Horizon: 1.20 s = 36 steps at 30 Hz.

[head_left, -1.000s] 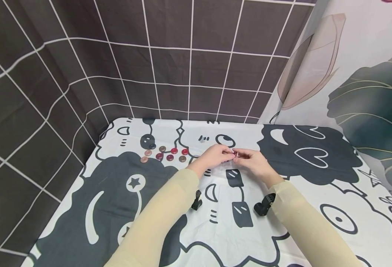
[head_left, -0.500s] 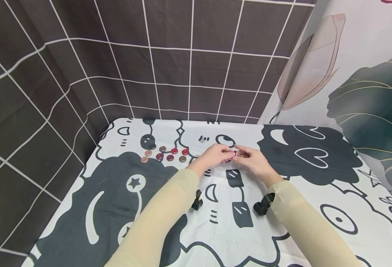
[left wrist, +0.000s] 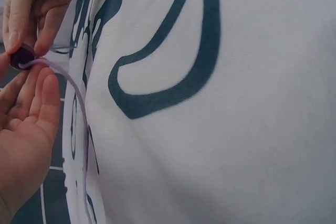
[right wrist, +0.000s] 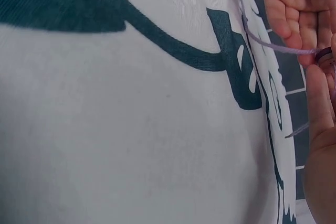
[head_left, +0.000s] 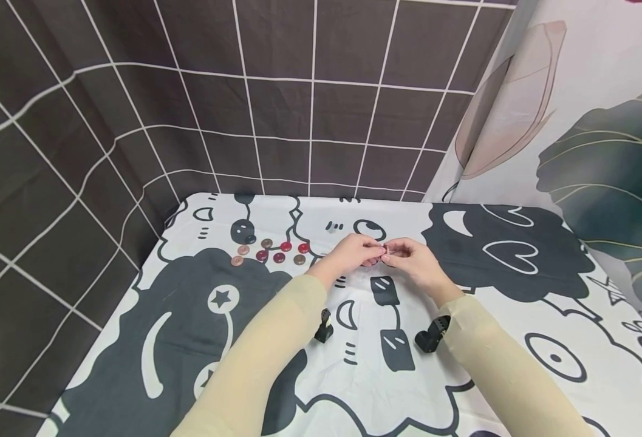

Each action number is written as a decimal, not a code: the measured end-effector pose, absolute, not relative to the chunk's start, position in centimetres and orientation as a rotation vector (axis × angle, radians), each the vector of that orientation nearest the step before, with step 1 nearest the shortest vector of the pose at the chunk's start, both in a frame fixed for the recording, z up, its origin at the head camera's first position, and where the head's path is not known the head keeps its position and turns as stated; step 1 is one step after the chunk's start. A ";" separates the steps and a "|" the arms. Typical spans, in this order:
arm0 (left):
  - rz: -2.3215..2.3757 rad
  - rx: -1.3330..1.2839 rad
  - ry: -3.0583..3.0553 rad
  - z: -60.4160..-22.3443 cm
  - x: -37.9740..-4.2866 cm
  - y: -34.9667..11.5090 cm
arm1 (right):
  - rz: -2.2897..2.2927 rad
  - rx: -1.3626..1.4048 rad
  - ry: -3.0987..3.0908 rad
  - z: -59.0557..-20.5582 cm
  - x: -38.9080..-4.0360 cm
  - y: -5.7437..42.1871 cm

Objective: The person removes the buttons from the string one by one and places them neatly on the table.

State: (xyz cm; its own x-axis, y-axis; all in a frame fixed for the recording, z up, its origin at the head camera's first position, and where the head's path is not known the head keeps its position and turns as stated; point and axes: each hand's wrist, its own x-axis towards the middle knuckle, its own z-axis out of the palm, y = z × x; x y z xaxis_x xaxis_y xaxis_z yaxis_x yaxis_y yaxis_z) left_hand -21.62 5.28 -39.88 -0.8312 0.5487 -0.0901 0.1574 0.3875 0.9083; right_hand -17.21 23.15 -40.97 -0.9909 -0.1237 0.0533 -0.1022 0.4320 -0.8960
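Near the middle of the table in the head view, my left hand (head_left: 352, 252) and right hand (head_left: 415, 262) meet fingertip to fingertip. Between them they pinch a small dark purple button (left wrist: 22, 56), seen close up in the left wrist view. A thin lilac cord (left wrist: 71, 80) runs from the button past the left fingers and hangs down. In the right wrist view the cord (right wrist: 278, 48) reaches the button (right wrist: 323, 55) at the frame's edge, and a loose cord end (right wrist: 297, 130) shows beside the right hand. The fingers partly cover the button's holes.
Left of the hands lie several loose buttons, among them a red button (head_left: 303, 248), a maroon button (head_left: 279, 258), a brown button (head_left: 299, 260) and a pink button (head_left: 237, 261). A patterned cloth (head_left: 364, 388) covers the table. Dark checked fabric (head_left: 277, 109) hangs behind.
The right index finger, straighter half a second ago, has bent in toward the button. Both hands stay at the same spot, with only small finger shifts. The loose buttons have not moved.
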 end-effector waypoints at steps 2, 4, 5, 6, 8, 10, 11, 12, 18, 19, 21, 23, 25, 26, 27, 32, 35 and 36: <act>1.435 0.612 2.270 -39.9 -21.6 5.3 | -1.651 -0.202 2.633 -40.9 -17.2 23.1; 1.432 0.615 2.275 -39.9 -21.6 5.2 | -1.652 -0.190 2.622 -40.7 -17.1 22.9; 1.427 0.618 2.278 -39.8 -21.6 5.2 | -1.646 -0.197 2.624 -40.3 -16.9 22.8; 1.424 0.619 2.281 -39.8 -21.6 5.2 | -1.633 -0.205 2.632 -39.9 -16.7 22.6; 1.426 0.616 2.282 -39.9 -21.7 5.2 | -1.612 -0.215 2.650 -39.2 -16.3 22.2; 1.424 0.610 2.286 -39.8 -21.7 5.2 | -1.577 -0.228 2.684 -38.4 -15.8 21.8; 1.428 0.607 2.284 -39.8 -21.7 5.3 | -1.562 -0.235 2.700 -38.1 -15.6 21.6; 1.433 0.603 2.282 -39.8 -21.7 5.3 | -1.553 -0.230 2.707 -37.9 -15.5 21.5; 1.454 0.576 2.266 -39.8 -21.6 5.4 | -1.527 -0.235 2.727 -37.4 -15.1 21.2; 1.461 0.566 2.259 -39.8 -21.6 5.4 | -1.523 -0.238 2.730 -37.4 -15.1 21.2; 1.473 0.548 2.247 -39.8 -21.6 5.4 | -1.520 -0.248 2.731 -37.5 -15.1 21.2; 1.480 0.535 2.242 -39.8 -21.6 5.4 | -1.512 -0.262 2.739 -37.6 -15.3 21.3; 1.490 0.522 2.239 -39.8 -21.6 5.4 | -1.509 -0.290 2.743 -37.8 -15.4 21.3; 1.490 0.519 2.242 -39.8 -21.6 5.4 | -1.518 -0.292 2.735 -38.2 -15.7 21.5; 1.488 0.518 2.246 -39.8 -21.6 5.3 | -1.522 -0.291 2.731 -38.6 -16.0 21.7; 1.468 0.523 2.270 -39.7 -21.5 5.2 | -1.516 -0.264 2.733 -40.8 -17.2 22.6; 1.452 0.537 2.283 -39.8 -21.4 5.2 | -1.503 -0.272 2.751 -41.2 -17.3 22.7; 1.448 0.538 2.287 -39.8 -21.4 5.2 | -1.504 -0.279 2.751 -41.2 -17.3 22.8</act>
